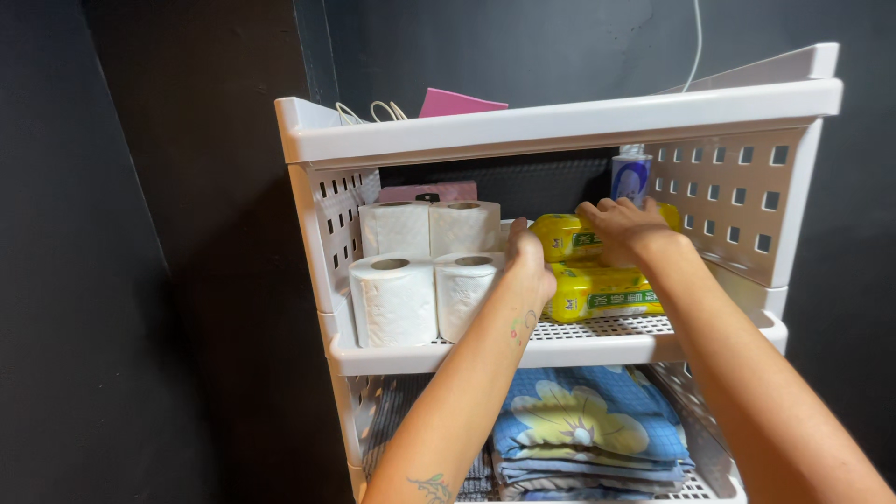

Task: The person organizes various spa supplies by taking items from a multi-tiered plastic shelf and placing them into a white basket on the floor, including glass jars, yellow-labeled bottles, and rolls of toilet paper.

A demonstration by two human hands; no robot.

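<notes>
Both hands are holding the top yellow pack [569, 237] at the shelf's [597, 347] right rear: left hand [528, 266] gripping its left end, right hand [627, 230] covering it. Keeping it level over the lower pack [607, 291] should avoid nudging the rolls [425, 271].

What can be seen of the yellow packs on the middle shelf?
Two yellow packs of glossy soft plastic with green label bands lie flat, stacked one on the other, on the perforated white shelf, right of four toilet rolls. The right hand rests over the upper pack; the left hand presses its left end. A white and blue container stands behind them. Their contents cannot be told.
</notes>
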